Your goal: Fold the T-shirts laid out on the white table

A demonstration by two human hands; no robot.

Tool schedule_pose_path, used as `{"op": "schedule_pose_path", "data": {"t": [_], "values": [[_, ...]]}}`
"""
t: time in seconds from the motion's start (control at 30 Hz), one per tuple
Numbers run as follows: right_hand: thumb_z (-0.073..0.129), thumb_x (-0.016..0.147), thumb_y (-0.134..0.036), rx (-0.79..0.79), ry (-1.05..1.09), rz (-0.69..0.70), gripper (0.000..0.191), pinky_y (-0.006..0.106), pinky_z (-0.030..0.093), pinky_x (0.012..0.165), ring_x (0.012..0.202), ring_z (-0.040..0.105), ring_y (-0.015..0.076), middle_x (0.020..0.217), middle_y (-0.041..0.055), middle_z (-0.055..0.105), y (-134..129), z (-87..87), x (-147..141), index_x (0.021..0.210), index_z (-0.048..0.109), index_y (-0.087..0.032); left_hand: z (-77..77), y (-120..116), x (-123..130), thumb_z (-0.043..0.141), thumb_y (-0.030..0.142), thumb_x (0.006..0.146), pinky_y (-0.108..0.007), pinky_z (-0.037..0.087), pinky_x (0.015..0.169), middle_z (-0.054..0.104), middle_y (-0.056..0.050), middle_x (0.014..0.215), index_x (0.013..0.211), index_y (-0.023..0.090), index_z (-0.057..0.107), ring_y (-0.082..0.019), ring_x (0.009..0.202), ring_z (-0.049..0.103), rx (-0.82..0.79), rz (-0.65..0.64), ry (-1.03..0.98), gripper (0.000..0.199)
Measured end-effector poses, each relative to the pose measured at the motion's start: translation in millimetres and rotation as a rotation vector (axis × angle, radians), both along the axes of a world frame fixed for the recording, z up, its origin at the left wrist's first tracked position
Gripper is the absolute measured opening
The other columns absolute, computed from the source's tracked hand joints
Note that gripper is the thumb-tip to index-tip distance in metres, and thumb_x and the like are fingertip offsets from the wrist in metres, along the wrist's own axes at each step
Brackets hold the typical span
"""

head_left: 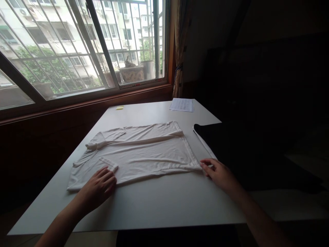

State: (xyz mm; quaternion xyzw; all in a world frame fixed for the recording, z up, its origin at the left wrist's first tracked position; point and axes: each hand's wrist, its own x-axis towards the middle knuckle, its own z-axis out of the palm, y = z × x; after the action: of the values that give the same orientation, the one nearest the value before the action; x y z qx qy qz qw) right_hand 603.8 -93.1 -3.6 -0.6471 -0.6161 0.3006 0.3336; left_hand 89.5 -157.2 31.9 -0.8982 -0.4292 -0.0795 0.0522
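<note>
A white shirt (154,151) lies on its side across the white table (159,202), its hem toward the right and its sleeves toward the left. A raised fold runs along its length. My left hand (101,185) rests at the near sleeve's edge, fingers curled and pressed together on the cloth; whether they grip it is hard to tell. At the near hem corner my right hand (216,171) pinches the shirt between thumb and fingers, drawing that corner into a point.
Dark cloth (246,154) with a white edge covers the table's right side. Papers (181,105) lie at the far edge, and a yellow note (119,107) at the far left. Behind the table is a barred window (89,44) beside a curtain (179,51).
</note>
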Motion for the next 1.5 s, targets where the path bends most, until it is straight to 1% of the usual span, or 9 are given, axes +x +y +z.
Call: {"op": "schedule_pose_path", "data": {"t": [0.17,0.3,0.57,0.9,1.0,1.17,1.27,1.37,1.5], "values": [[0.060,0.084,-0.060,-0.010,-0.202,0.046,0.037,0.033,0.051,0.069,0.072,0.066,0.0235,0.079,0.0049,0.074,2,11.3,-11,0.078,0.071,-0.025,-0.7,-1,-1,0.054,0.016,0.095,-0.045,0.046,0.107,0.066,-0.002,0.087,0.090,0.023,0.063,-0.018,0.083,0.063,-0.009,0.006,0.000,0.012],[0.060,0.084,-0.059,-0.040,-0.207,0.078,0.035,0.032,0.050,0.067,0.076,0.067,0.0239,0.083,0.0041,0.075,3,13.6,-11,0.083,0.072,-0.025,-1.8,-1,-2,0.053,0.019,0.096,-0.044,0.048,0.106,0.068,-0.002,0.089,0.093,0.023,0.064,-0.019,0.086,0.066,0.009,0.013,-0.011,0.012],[0.064,0.081,-0.063,-0.078,-0.261,0.102,0.040,0.031,0.046,0.064,0.074,0.064,0.0229,0.076,0.0032,0.071,3,10.3,-9,0.073,0.067,-0.024,0.0,0,4,0.052,0.018,0.097,-0.048,0.048,0.105,0.070,-0.005,0.098,0.095,0.023,0.063,-0.022,0.095,0.068,-0.004,0.030,0.051,0.013],[0.060,0.075,-0.040,-0.001,-0.162,0.099,0.016,0.032,0.049,0.069,0.076,0.064,0.0226,0.080,0.0042,0.068,-1,10.0,-5,0.075,0.063,-0.024,-0.3,1,1,0.052,0.019,0.097,-0.039,0.055,0.093,0.069,-0.004,0.091,0.092,0.024,0.063,-0.020,0.089,0.067,0.032,-0.004,-0.021,0.013],[0.064,0.077,-0.044,-0.002,-0.137,0.113,0.021,0.032,0.050,0.070,0.077,0.063,0.0219,0.087,0.0046,0.067,-3,10.3,-5,0.082,0.060,-0.024,-0.4,-1,2,0.051,0.019,0.097,-0.036,0.056,0.088,0.068,-0.005,0.091,0.092,0.023,0.063,-0.020,0.089,0.066,0.040,-0.008,-0.046,0.014],[0.060,0.086,-0.061,-0.059,-0.052,0.079,0.047,0.032,0.051,0.071,0.082,0.063,0.0214,0.102,0.0058,0.069,-2,10.0,-7,0.115,0.059,-0.025,0.2,-2,5,0.051,0.015,0.095,-0.035,0.054,0.085,0.068,-0.006,0.095,0.090,0.022,0.060,-0.020,0.089,0.064,0.001,0.018,-0.047,0.013],[0.052,0.091,-0.062,-0.049,-0.044,0.052,0.046,0.031,0.048,0.067,0.074,0.063,0.0208,0.085,0.0024,0.068,2,6.3,-8,0.114,0.060,-0.024,1.2,-3,6,0.050,0.013,0.095,-0.034,0.053,0.080,0.067,-0.005,0.094,0.090,0.022,0.059,-0.020,0.085,0.062,-0.036,0.045,-0.028,0.013],[0.055,0.089,-0.061,-0.068,-0.065,0.025,0.043,0.031,0.045,0.063,0.067,0.061,0.0203,0.072,-0.0007,0.064,6,2.4,-9,0.112,0.060,-0.025,2.5,-3,7,0.051,0.015,0.096,-0.033,0.052,0.075,0.067,-0.005,0.094,0.090,0.022,0.058,-0.020,0.082,0.061,-0.063,0.067,-0.011,0.012],[0.067,0.081,-0.050,-0.064,0.015,0.011,0.040,0.030,0.047,0.065,0.075,0.065,0.0200,0.088,0.0016,0.070,6,1.4,-12,0.113,0.061,-0.026,4.0,-1,10,0.050,0.020,0.098,-0.037,0.053,0.083,0.068,-0.007,0.100,0.094,0.022,0.061,-0.022,0.089,0.063,-0.040,0.041,0.000,0.012]]}}
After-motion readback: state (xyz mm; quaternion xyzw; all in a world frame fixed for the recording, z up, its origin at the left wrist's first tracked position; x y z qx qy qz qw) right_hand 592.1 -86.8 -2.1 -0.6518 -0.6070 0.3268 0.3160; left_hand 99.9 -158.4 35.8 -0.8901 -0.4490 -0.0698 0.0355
